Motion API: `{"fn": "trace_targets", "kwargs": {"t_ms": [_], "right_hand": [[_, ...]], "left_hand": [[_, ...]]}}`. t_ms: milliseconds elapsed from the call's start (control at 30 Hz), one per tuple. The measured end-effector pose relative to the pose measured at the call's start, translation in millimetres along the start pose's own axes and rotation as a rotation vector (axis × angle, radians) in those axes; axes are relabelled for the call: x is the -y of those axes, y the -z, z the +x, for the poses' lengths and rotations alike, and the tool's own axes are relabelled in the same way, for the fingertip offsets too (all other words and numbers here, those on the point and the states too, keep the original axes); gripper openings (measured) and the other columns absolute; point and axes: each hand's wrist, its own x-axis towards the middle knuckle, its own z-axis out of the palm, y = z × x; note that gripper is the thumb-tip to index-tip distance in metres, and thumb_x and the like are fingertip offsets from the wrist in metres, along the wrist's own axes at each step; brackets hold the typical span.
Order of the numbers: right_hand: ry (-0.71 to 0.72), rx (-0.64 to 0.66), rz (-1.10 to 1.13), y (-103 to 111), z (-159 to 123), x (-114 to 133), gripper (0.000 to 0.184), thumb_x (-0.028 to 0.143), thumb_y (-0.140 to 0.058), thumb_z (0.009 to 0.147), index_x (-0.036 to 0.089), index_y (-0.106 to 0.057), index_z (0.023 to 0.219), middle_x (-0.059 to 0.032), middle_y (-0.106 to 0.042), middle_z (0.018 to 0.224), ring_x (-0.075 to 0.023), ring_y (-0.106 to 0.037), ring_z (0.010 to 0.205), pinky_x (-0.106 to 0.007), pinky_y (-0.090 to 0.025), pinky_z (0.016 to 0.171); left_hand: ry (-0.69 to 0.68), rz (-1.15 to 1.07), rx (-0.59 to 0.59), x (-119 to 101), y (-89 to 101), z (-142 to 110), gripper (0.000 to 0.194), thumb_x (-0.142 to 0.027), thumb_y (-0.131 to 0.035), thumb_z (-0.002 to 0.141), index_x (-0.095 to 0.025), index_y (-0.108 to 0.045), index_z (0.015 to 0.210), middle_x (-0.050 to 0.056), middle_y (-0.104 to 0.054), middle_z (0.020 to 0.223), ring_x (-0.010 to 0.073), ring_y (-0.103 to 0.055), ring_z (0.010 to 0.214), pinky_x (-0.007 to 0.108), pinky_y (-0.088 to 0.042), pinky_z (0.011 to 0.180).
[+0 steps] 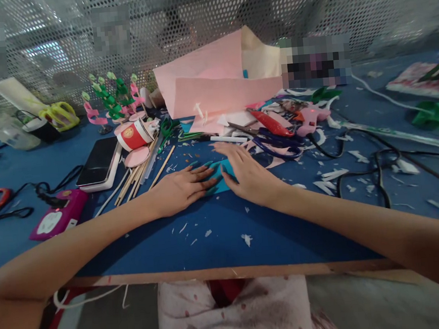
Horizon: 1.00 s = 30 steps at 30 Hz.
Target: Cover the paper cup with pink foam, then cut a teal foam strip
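A small piece of bright blue paper lies on the dark blue tabletop, partly covered by both hands. My left hand rests flat, palm down, its fingers stretched over the paper's left part. From the other side, my right hand lies over the paper's right edge with fingers extended and the thumb apart. Just beyond the right hand are scissors with dark blue handles and a white stick. Thin wooden sticks lie left of my left hand.
Pink sheets stand against the perforated metal screen. A paper cup, a phone and a purple power box are at left. Black cables, a pink glue gun and paper scraps lie at right.
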Motion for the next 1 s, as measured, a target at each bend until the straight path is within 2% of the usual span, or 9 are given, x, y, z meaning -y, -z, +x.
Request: {"fn": "trace_targets", "kwargs": {"t_ms": [100,233,400,533,633,733,800,900,1000], "right_hand": [[-0.035,0.126,0.002,1,-1,3,0.050,0.010,-0.029,0.084,0.006,-0.027,0.135,-0.0199,-0.043,0.134,-0.0268,-0.042,0.124,-0.044,-0.046,0.092],[0.101,0.146,-0.086,4,-2,9,0.057,0.000,-0.022,0.079,0.005,-0.024,0.136,-0.0183,-0.037,0.139,-0.0231,-0.034,0.129,-0.041,-0.043,0.097],[0.086,0.241,-0.093,4,-1,7,0.065,-0.002,-0.025,0.074,0.003,-0.020,0.139,-0.0191,-0.046,0.133,-0.0202,-0.052,0.114,-0.030,-0.051,0.083],[0.010,0.289,-0.077,4,0,6,0.060,0.015,-0.031,0.084,0.003,-0.016,0.141,-0.0180,-0.051,0.128,-0.0246,-0.059,0.104,-0.035,-0.052,0.077],[-0.070,0.337,-0.131,8,1,10,0.063,0.032,-0.031,0.087,-0.002,-0.019,0.139,-0.0207,-0.049,0.129,-0.0279,-0.056,0.108,-0.038,-0.051,0.077],[-0.140,0.379,-0.218,10,1,14,0.065,0.038,-0.029,0.087,-0.005,-0.025,0.136,-0.0231,-0.044,0.132,-0.0283,-0.054,0.111,-0.035,-0.051,0.077],[-0.126,0.378,-0.262,11,1,14,0.067,0.039,-0.027,0.088,-0.009,-0.028,0.134,-0.0247,-0.041,0.134,-0.0289,-0.052,0.114,-0.037,-0.048,0.084],[-0.034,0.336,-0.318,9,0,12,0.065,0.039,-0.025,0.089,-0.011,-0.035,0.130,-0.0263,-0.044,0.131,-0.0297,-0.048,0.118,-0.046,-0.031,0.102],[-0.017,0.312,-0.364,9,-2,8,0.068,0.044,-0.023,0.089,-0.010,-0.040,0.127,-0.0265,-0.047,0.128,-0.0311,-0.049,0.117,-0.048,-0.021,0.107]], "left_hand": [[0.018,0.059,-0.017,-1,-1.6,-1,0.038,-0.028,-0.032,0.092,-0.017,-0.047,0.126,0.014,-0.046,0.134,0.0215,-0.038,0.128,0.044,-0.034,0.105],[0.029,0.087,-0.030,-2,-3.1,-2,0.038,-0.028,-0.034,0.092,-0.019,-0.049,0.125,0.014,-0.045,0.135,0.0239,-0.038,0.128,0.046,-0.038,0.101],[-0.001,0.110,-0.046,-1,-2.6,-2,0.038,-0.027,-0.033,0.092,-0.016,-0.052,0.123,0.019,-0.045,0.134,0.0264,-0.042,0.125,0.046,-0.039,0.100],[0.006,0.112,-0.054,-1,-3.0,-1,0.037,-0.027,-0.034,0.091,-0.017,-0.054,0.121,0.018,-0.049,0.131,0.0243,-0.043,0.124,0.044,-0.039,0.101],[0.027,0.111,-0.051,-2,-2.9,-1,0.035,-0.027,-0.037,0.091,-0.018,-0.057,0.118,0.017,-0.048,0.132,0.0232,-0.042,0.125,0.043,-0.038,0.103],[0.032,0.105,-0.048,-2,-2.5,-2,0.035,-0.026,-0.035,0.091,-0.017,-0.058,0.116,0.017,-0.048,0.131,0.0239,-0.044,0.124,0.044,-0.038,0.102],[0.039,0.104,-0.046,-3,-2.2,-2,0.035,-0.027,-0.035,0.091,-0.017,-0.059,0.115,0.017,-0.049,0.131,0.0239,-0.044,0.123,0.044,-0.038,0.102],[0.050,0.107,-0.037,-3,-1.8,-3,0.034,-0.026,-0.037,0.090,-0.018,-0.059,0.116,0.015,-0.049,0.131,0.0233,-0.046,0.122,0.043,-0.039,0.102],[0.067,0.106,-0.030,-3,-1.3,-4,0.034,-0.025,-0.039,0.090,-0.019,-0.058,0.116,0.014,-0.051,0.130,0.0228,-0.047,0.121,0.043,-0.039,0.101]]}}
